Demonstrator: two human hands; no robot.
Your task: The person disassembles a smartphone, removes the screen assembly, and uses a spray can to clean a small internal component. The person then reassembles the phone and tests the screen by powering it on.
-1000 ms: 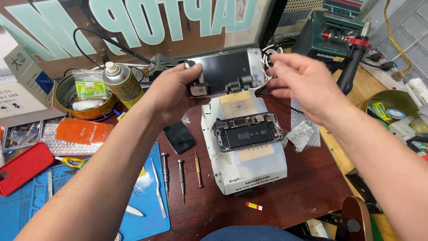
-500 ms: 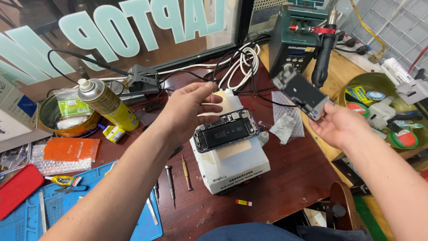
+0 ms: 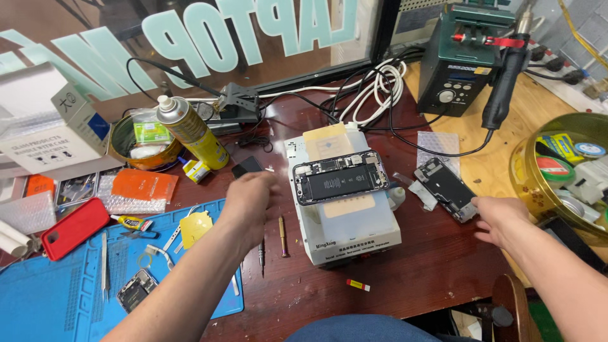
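Note:
An opened phone (image 3: 339, 176), its battery and boards showing, lies across a white heating block (image 3: 351, 221) at the middle of the table. My left hand (image 3: 250, 202) is blurred and hovers left of the block with loosely bent fingers and nothing in it. It is near a small black piece (image 3: 247, 166) and two small screwdrivers (image 3: 283, 235). My right hand (image 3: 503, 218) is empty, fingers spread, just right of a dark phone part (image 3: 446, 187). That part lies flat on the table beside a bit of clear wrap.
A blue work mat (image 3: 63, 285) with tweezers and small parts lies at the front left, beside a red phone case (image 3: 75, 227). Behind stand a spray can (image 3: 190, 130), a round tin (image 3: 142, 149) and a soldering station (image 3: 465, 57) with cables. A gold tin (image 3: 538, 183) sits far right.
My right hand carried the dark phone part to the right and let it go onto the table. My left hand left the phone and dropped to the left of the block.

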